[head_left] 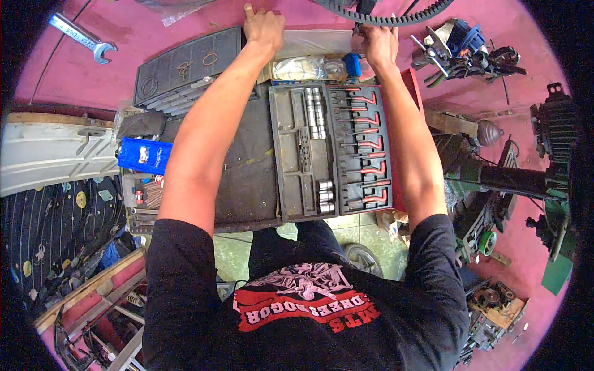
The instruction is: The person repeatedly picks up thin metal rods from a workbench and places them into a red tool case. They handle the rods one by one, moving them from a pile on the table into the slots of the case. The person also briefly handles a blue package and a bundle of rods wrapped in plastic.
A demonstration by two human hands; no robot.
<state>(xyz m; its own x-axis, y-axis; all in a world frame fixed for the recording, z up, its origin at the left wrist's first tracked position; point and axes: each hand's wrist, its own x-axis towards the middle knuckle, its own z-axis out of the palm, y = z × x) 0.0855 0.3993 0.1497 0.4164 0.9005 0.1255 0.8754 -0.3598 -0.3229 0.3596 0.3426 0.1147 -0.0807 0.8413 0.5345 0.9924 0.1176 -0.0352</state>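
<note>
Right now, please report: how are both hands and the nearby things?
Left hand near black cabinet. Right hand near toothed belt. Both grips unclear. Clear plastic between hands.

A scuffed pink wall (504, 25) spans the far side and runs down the right, where a green-and-black machine (550, 179) with a ribbed motor housing stands, and nearer, a wooden board (512, 318) carries dark mechanical parts. On the left are a white panelled front (49, 154) with a metal handle, a dark cloth (65, 244) printed with planets and, nearer, a timber frame (96, 298). Pale greenish tiles (234, 258) floor the space beside a dark-topped workbench (247, 179), brightly lit compared with the dimmer near left corner.
</note>
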